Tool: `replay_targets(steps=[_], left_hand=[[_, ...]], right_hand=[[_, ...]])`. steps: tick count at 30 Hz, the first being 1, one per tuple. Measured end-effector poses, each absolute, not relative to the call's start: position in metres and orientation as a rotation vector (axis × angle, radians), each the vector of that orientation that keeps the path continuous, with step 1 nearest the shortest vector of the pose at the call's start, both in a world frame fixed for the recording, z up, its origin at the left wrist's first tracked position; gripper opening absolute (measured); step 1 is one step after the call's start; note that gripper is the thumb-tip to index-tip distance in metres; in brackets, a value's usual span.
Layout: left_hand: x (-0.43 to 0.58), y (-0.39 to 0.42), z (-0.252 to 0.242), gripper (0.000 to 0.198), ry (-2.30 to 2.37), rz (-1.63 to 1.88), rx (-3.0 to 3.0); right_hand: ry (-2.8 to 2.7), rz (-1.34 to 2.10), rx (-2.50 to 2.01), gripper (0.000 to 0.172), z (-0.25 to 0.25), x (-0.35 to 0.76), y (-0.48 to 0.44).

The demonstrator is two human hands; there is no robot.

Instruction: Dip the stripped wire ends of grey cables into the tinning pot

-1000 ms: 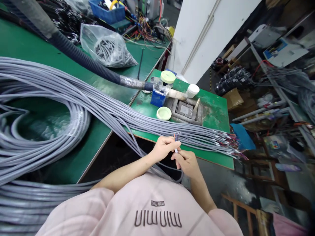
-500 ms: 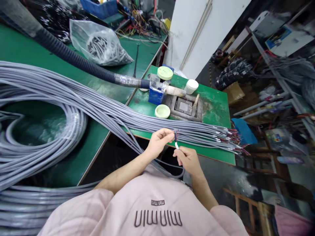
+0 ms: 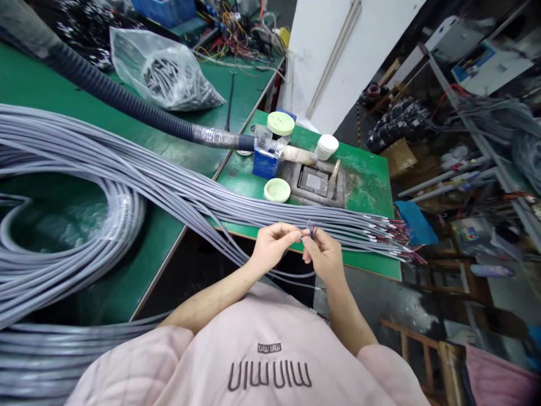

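Thin coloured wires [image 3: 311,228] at a cable's end stick up from the fingers of my right hand [image 3: 324,254], which is closed round them. Thumb and forefinger of my left hand [image 3: 276,242] pinch a fine wire at the same end, and the fingertips of both hands nearly touch. My fingers hide most of the cable end. Just beyond my hands, a thick bundle of grey cables [image 3: 253,211] runs along the green table. Its stripped ends [image 3: 391,231], with white sleeves and coloured wires, lie to the right.
Behind the bundle stand a solder pot [image 3: 315,181], an open pale-green tub [image 3: 277,190], a white lidded jar [image 3: 327,147] and a blue box [image 3: 266,162] under a ribbed hose [image 3: 152,115]. Coiled cables [image 3: 127,214] fill the left. A plastic bag [image 3: 169,76] lies farther back.
My right hand has moved up to the coloured wires, beside my left fingertips. The white sleeve below the wires no longer shows. My left hand has hardly moved.
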State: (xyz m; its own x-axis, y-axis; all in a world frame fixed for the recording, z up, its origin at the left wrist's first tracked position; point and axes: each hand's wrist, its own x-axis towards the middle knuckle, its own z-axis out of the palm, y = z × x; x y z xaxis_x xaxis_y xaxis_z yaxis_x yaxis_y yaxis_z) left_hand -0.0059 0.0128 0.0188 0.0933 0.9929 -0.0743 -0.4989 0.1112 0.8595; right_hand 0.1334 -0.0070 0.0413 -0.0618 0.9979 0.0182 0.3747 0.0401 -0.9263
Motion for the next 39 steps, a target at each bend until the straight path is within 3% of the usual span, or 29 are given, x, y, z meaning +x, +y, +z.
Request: replay_targets(steps=[8,15,23,32,39], left_hand=[[-0.006,0.021,0.011,0.026,0.889,1.341,0.947],[-0.06,0.064,-0.012,0.013,1.555,1.452,1.777],[-0.068,0.071,-0.03,0.015,1.731,1.271,2.147],[-0.068,0.072,-0.031,0.016,1.717,1.284,2.14],[-0.068,0.072,-0.031,0.016,1.716,1.267,2.117]], right_hand=[[-1.613,0.699,-1.466,0.026,0.057,0.139,0.016],[-1.77,0.257,-1.672,0.037,0.066,0.198,0.111],[-2.072,0.2,-2.124,0.031,0.032,0.216,0.191],[-2.172,0.134,-2.198,0.021,0.023,0.209,0.209],[-2.155,0.162,-2.178,0.024,0.024,0.208,0.209]])
